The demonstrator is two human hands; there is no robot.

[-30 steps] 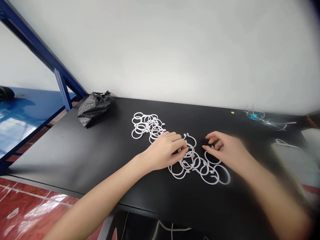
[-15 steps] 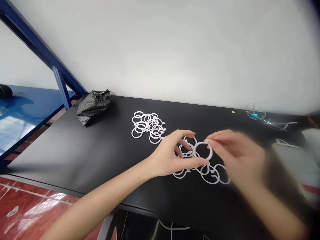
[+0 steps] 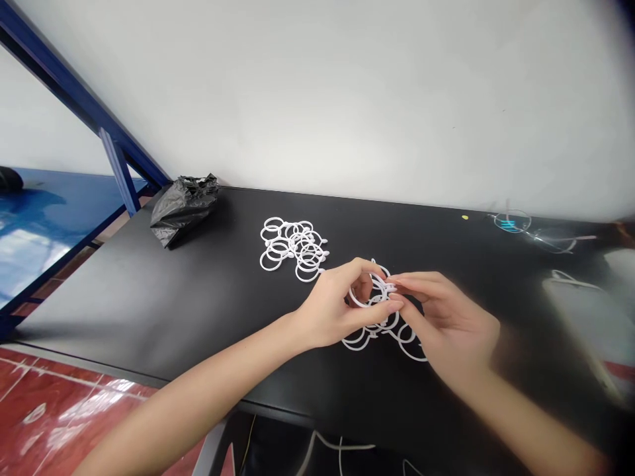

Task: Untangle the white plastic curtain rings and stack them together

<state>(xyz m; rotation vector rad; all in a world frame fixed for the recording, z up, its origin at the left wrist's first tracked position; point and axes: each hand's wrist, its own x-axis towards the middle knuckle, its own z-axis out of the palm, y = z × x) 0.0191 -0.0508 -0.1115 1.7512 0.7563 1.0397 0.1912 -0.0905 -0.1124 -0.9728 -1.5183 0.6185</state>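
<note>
Both of my hands meet over the middle of the black table. My left hand pinches a white plastic ring between thumb and fingers, and my right hand grips the same ring from the other side. Just under and in front of my hands lies a loose pile of white rings. A second cluster of white rings lies farther back and to the left, apart from my hands.
A crumpled black plastic bag sits at the table's back left corner. At the far right lie clear glasses and a white cable. A blue metal frame stands at the left. A white wall runs behind the table.
My hands lifted a ring off the near pile and closed together on it. The right hand moved in toward the left. The far cluster has not moved.
</note>
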